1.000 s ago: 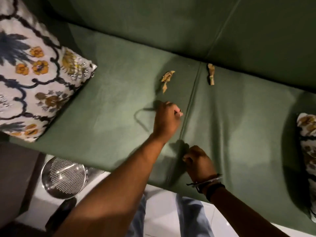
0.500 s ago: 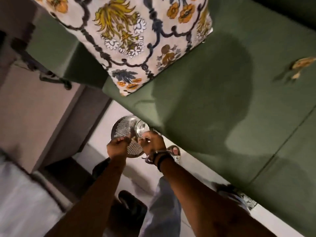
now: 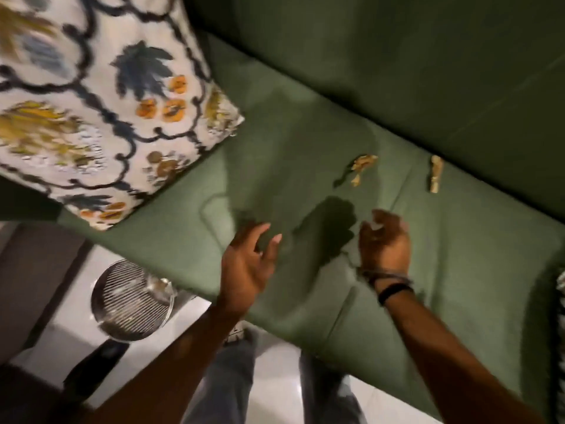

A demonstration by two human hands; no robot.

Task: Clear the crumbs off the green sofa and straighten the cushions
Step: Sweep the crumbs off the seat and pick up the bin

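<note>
The green sofa seat [image 3: 305, 154] fills the middle of the head view. Two tan crumb pieces lie near its back: a flaky crumb [image 3: 360, 168] and, to its right, a longer crumb [image 3: 435, 177]. My left hand [image 3: 249, 264] hovers over the front of the seat, palm up, fingers spread, holding nothing. Further right, my right hand [image 3: 383, 243] with wristbands is above the seat, just below the crumbs, fingers curled loosely; I see nothing in it. A floral patterned cushion [image 3: 101, 96] rests at the sofa's left end.
A round metal mesh bin [image 3: 133, 301] stands on the white floor just in front of the sofa's left part. A second patterned cushion [image 3: 561, 283] peeks in at the right edge. My legs in jeans [image 3: 232, 377] stand against the sofa front.
Half a second ago both hands were down at the metal mesh bin. They have risen back over the sofa seat, and the view has swung right, back to the crumbs.
</note>
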